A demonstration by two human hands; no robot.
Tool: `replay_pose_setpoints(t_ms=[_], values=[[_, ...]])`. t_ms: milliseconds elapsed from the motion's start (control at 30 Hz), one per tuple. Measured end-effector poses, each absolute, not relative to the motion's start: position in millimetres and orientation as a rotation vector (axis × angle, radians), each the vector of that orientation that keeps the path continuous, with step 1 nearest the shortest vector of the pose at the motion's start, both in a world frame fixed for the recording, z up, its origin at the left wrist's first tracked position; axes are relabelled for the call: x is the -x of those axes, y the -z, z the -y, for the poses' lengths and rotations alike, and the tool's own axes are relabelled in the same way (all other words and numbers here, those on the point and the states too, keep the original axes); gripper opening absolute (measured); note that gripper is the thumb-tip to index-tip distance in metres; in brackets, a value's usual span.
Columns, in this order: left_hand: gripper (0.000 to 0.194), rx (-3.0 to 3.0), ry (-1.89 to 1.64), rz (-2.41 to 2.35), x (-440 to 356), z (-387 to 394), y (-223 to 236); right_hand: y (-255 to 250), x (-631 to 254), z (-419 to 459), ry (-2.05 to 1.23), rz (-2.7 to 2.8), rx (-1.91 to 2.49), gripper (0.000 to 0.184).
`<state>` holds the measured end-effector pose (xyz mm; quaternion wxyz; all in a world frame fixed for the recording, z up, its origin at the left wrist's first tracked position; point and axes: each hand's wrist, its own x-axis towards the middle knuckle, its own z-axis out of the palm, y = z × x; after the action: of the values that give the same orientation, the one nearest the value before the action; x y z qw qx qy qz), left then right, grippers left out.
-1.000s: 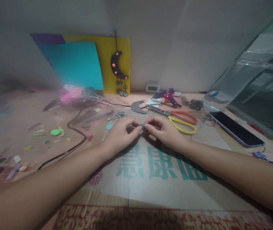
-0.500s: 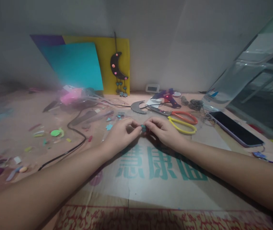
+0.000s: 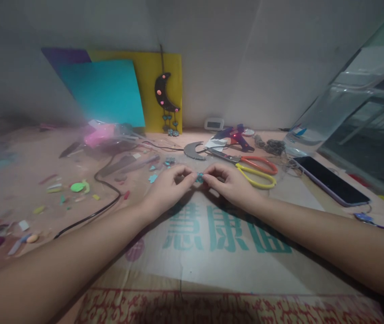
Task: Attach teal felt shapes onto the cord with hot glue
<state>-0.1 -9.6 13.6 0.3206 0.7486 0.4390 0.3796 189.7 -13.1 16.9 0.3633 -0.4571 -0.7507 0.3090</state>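
Observation:
Between my fingertips is a small teal flower-like piece. My left hand pinches it from one side, and my right hand pinches it from the other. Just beyond the hands lies a grey crescent moon cutout. To its right are scissors with one orange and one yellow handle. Small light-blue cut pieces lie left of my left hand. A dark crescent moon ornament with pink dots and hanging teal pieces leans against a yellow sheet at the back.
A purple glue gun with a red light lies behind the scissors. A phone rests on the right, near grey yarn. A black cord crosses the left, among scattered colourful scraps. A small white digital device stands by the wall.
The teal piece has turned between my fingers, so more of its shape shows. Both hands have shifted very slightly and still pinch it.

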Motion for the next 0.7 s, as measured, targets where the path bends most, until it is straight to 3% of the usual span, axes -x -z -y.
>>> replay_pose_setpoints(t_ms=[700], values=[[0.027,-2.051,-0.959,-1.196,0.2,7.4,-12.3,-16.0,-189.0,14.4,-0.72,1.987,1.18,0.011]])
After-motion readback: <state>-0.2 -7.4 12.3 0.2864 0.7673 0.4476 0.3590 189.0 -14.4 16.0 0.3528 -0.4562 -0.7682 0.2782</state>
